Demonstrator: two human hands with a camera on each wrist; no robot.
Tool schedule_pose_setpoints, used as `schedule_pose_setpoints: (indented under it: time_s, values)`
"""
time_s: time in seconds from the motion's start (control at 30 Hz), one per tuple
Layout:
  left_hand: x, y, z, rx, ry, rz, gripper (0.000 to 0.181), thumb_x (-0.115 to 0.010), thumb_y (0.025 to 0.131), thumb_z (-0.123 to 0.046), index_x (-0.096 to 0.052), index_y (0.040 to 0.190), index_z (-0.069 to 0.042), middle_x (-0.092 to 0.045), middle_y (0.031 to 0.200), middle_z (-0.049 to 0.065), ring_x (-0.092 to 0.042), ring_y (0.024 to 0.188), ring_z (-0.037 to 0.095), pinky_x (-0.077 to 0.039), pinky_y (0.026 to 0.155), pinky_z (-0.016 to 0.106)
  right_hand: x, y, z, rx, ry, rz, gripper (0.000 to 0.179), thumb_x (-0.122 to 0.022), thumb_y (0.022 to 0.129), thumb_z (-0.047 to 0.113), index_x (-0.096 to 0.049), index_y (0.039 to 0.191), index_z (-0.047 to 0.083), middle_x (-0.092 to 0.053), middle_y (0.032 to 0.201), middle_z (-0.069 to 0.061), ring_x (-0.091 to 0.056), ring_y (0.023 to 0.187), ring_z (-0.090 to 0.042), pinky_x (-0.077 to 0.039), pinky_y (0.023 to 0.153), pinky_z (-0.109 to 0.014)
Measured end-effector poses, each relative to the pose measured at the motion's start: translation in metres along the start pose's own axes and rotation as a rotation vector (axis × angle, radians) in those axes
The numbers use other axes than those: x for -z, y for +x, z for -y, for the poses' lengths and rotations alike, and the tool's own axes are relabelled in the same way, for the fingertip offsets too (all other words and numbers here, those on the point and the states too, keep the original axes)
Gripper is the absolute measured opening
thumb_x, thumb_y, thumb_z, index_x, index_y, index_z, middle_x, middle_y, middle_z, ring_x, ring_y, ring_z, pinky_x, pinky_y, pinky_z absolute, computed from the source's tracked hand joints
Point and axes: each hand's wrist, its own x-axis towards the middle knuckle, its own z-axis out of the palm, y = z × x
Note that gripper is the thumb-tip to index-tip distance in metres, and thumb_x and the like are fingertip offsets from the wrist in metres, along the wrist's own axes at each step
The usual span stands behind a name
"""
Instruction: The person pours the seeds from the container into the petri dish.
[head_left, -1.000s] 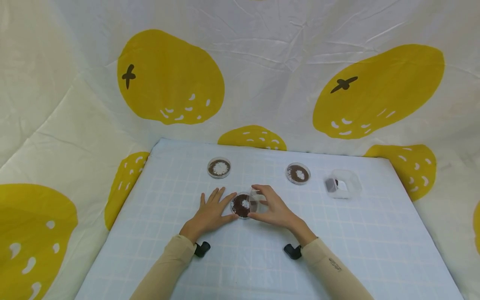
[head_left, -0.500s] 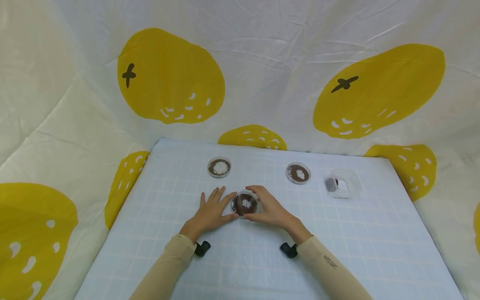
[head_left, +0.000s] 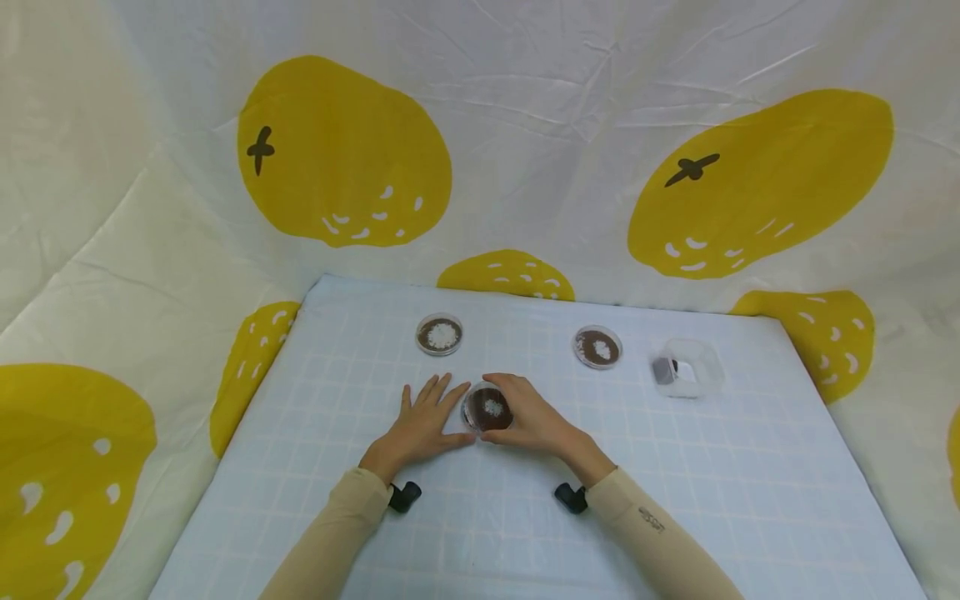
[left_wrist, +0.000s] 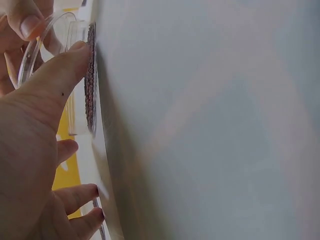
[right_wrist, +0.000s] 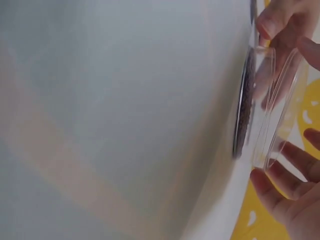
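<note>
A clear petri dish [left_wrist: 90,85] with dark brown grains and a white patch in it lies flat on the table. My left hand [head_left: 418,429] is beside it, fingers spread and fairly straight. Its thumb [left_wrist: 72,62] touches the dish wall from the near side, and the index fingertip is at the far side. With thumb and fingers my right hand [head_left: 536,421] holds the clear petri dish lid [right_wrist: 285,112] by its rim. Tilted over the dish, the lid is lower on the right hand's side and raised toward the left. In the head view it overlaps the dish.
Two more petri dishes stand farther back, one dish [head_left: 439,335] at left and another dish [head_left: 597,347] at right, each with brown grains and a white patch. A clear plastic box [head_left: 701,367] at right holds a grey piece. Patterned cloth [head_left: 525,167] hangs behind the table [head_left: 360,542].
My right hand has brought the lid leftward over the middle dish, turning it from steeply tilted to flatter. The left hand and the other dishes have stayed in place.
</note>
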Motion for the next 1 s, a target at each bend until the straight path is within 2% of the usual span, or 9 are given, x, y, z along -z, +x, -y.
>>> schedule_pose_setpoints:
  time_s: [0.13, 0.47, 0.77, 1.0]
  values:
    - [0.001, 0.000, 0.000, -0.003, 0.009, 0.009, 0.092, -0.066, 0.088, -0.064, -0.027, 0.160, -0.022, -0.016, 0.165, 0.015, -0.009, 0.151, 0.038, -0.003, 0.110, 0.072, -0.002, 0.003, 0.001, -0.012, -0.063, 0.020, 0.094, -0.085, 0.080, 0.039, -0.036, 0.152, 0.005, -0.043, 0.150, -0.014, -0.039, 0.137, -0.033, -0.037, 0.110, -0.048]
    - [0.000, -0.001, 0.000, 0.004, 0.006, 0.013, 0.093, -0.068, 0.087, -0.062, -0.027, 0.160, -0.021, -0.016, 0.165, 0.015, -0.008, 0.151, 0.036, -0.002, 0.111, 0.071, -0.004, 0.008, 0.003, 0.006, -0.138, 0.036, 0.090, -0.086, 0.080, 0.038, -0.038, 0.150, 0.007, -0.046, 0.147, -0.015, -0.044, 0.134, -0.033, -0.040, 0.107, -0.048]
    - [0.000, -0.001, 0.001, 0.008, 0.016, 0.005, 0.094, -0.069, 0.086, -0.062, -0.029, 0.159, -0.019, -0.016, 0.165, 0.015, -0.009, 0.151, 0.037, -0.003, 0.111, 0.071, -0.005, 0.010, 0.005, 0.004, -0.165, 0.051, 0.088, -0.085, 0.080, 0.038, -0.040, 0.149, 0.007, -0.046, 0.147, -0.014, -0.044, 0.134, -0.032, -0.039, 0.109, -0.048]
    - [-0.002, 0.000, 0.001, 0.019, 0.017, 0.022, 0.094, -0.068, 0.086, -0.064, -0.027, 0.160, -0.021, -0.014, 0.166, 0.012, -0.007, 0.151, 0.034, -0.001, 0.112, 0.070, -0.005, 0.011, 0.004, 0.012, -0.178, 0.069, 0.087, -0.085, 0.081, 0.037, -0.041, 0.149, 0.006, -0.046, 0.147, -0.014, -0.043, 0.134, -0.032, -0.037, 0.109, -0.050]
